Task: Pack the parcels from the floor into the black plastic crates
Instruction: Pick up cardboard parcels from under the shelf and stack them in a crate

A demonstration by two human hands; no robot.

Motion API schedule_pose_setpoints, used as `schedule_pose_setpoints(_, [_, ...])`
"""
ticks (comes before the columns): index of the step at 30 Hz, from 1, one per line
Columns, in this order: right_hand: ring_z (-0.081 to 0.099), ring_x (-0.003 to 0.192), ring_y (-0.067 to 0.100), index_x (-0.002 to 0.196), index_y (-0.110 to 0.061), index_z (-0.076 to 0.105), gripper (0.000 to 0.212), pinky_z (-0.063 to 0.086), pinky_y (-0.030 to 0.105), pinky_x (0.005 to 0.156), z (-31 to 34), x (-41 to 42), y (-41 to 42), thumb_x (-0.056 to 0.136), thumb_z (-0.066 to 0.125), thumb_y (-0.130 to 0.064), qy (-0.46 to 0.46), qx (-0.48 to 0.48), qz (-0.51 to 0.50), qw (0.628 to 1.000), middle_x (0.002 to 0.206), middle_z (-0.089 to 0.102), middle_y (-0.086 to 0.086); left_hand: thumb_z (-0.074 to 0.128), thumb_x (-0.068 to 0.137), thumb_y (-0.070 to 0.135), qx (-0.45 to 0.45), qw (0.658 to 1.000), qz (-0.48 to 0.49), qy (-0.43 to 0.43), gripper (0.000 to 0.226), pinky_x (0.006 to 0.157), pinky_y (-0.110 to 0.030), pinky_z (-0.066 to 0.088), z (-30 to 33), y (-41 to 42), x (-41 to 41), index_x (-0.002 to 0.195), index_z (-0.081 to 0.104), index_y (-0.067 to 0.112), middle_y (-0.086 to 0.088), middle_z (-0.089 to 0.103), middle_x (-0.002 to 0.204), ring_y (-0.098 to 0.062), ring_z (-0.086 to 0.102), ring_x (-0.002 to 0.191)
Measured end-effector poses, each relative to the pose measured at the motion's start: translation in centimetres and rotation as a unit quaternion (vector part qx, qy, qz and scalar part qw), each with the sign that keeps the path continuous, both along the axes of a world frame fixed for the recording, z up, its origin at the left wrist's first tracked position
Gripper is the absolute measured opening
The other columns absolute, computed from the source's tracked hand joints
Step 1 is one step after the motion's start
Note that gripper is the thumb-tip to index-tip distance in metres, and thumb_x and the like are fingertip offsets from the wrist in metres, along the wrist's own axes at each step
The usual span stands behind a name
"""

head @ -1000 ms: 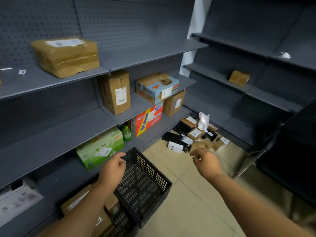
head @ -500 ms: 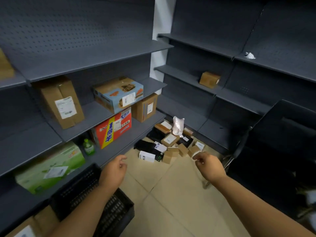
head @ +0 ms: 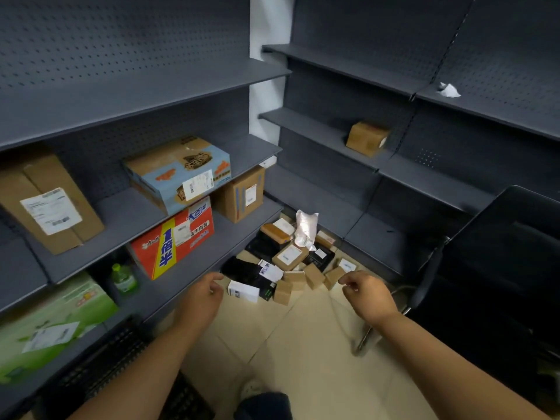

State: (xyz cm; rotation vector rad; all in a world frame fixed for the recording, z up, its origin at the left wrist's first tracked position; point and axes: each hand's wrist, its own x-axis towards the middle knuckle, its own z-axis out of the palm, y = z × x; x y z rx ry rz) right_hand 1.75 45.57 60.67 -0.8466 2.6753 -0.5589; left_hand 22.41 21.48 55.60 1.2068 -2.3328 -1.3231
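with its fingers loosely curled and nothing between them, the left hand [head: 201,298] hangs over the tiled floor [head: 303,344], just beside the front edge of the lowest left shelf [head: 188,268]. the right hand [head: 368,295] is much the same, fingers bent slackly toward the palm and holding nothing, raised above the floor to the right of the pile. between and beyond the two hands, in the far corner where the shelving meets, lies the heap of parcels [head: 291,256]: small brown cardboard boxes [head: 313,275] at its near edge, a white box [head: 243,291] nearest the left hand, black bags [head: 245,269] with white labels, a larger labelled brown box [head: 289,256] in the middle, and a white plastic pouch [head: 305,228] standing up at the back. the black plastic crate [head: 106,374] sits at the near left, low down beside the left forearm, well apart from the heap; its inside is too blurred to read. on the left shelves rest a green carton [head: 45,328], a green bottle [head: 123,278], a red and yellow carton [head: 172,237], a blue printed carton [head: 178,171] and plain brown cartons [head: 48,204]. one brown box [head: 366,142] sits on a far shelf, with a white scrap [head: 449,90] on a higher shelf to its right. a black chair [head: 497,268] stands at the right.
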Motion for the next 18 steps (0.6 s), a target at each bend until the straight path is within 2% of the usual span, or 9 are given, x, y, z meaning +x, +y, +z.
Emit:
schedule_pose_setpoints(4, [0.060, 0.100, 0.019, 0.106, -0.016, 0.069, 0.024, 0.044, 0.024, 0.085, 0.3, -5.9, -3.6, 0.089, 0.053, -0.011, 0.001, 0.002, -0.021, 1.000, 0.114, 0.064, 0.004, 0.043, 0.098, 0.015, 0.007, 1.000, -0.012, 0.022, 0.026, 0.059, -0.014, 0.037, 0.4, -3.5, -6.8, 0.120, 0.056, 0.014, -0.004, 0.060, 0.096, -0.014, 0.056, 0.085])
schedule_pose_setpoints(8, [0.061, 0.100, 0.017, 0.107, -0.016, 0.069, 0.024, 0.039, 0.016, 0.080, 0.2, -11.8, -7.8, 0.090, 0.053, -0.010, -0.009, -0.002, -0.036, 0.999, 0.115, 0.064, 0.003, 0.046, 0.097, 0.014, 0.006, 0.999, -0.037, 0.009, 0.015, 0.060, -0.015, 0.038, 0.2, -8.1, -12.8, 0.103, 0.057, 0.022, 0.001, 0.060, 0.088, -0.018, 0.060, 0.089])
schedule_pose_setpoints(12, [0.061, 0.100, 0.018, 0.106, -0.014, 0.069, 0.023, 0.042, 0.018, 0.083, -0.7, -16.5, -11.2, 0.089, 0.054, -0.009, -0.028, -0.005, -0.048, 0.998, 0.115, 0.064, 0.004, 0.049, 0.094, 0.007, 0.040, 0.998, -0.038, 0.000, 0.017, 0.071, -0.031, 0.046, 0.2, -11.9, -18.0, 0.088, 0.053, 0.023, 0.001, 0.054, 0.076, -0.033, 0.059, 0.089])
schedule_pose_setpoints(15, [0.061, 0.097, 0.019, 0.104, -0.013, 0.069, 0.021, 0.043, 0.019, 0.084, -1.5, -19.5, -12.6, 0.089, 0.056, -0.008, -0.044, -0.002, -0.052, 0.998, 0.112, 0.064, 0.006, 0.050, 0.093, 0.000, 0.046, 0.998, -0.040, -0.003, 0.027, 0.073, -0.025, 0.045, 0.2, -13.3, -21.2, 0.086, 0.053, 0.026, 0.001, 0.056, 0.078, -0.033, 0.059, 0.090])
schedule_pose_setpoints(18, [0.062, 0.097, 0.019, 0.103, -0.015, 0.070, 0.020, 0.045, 0.021, 0.084, -2.4, -23.0, -14.1, 0.090, 0.055, -0.010, -0.050, 0.013, -0.055, 0.997, 0.111, 0.065, 0.005, 0.050, 0.093, 0.001, 0.036, 0.998, -0.050, -0.002, 0.019, 0.074, -0.023, 0.042, 0.0, -14.4, -24.5, 0.094, 0.057, 0.018, 0.000, 0.058, 0.084, -0.026, 0.058, 0.090])
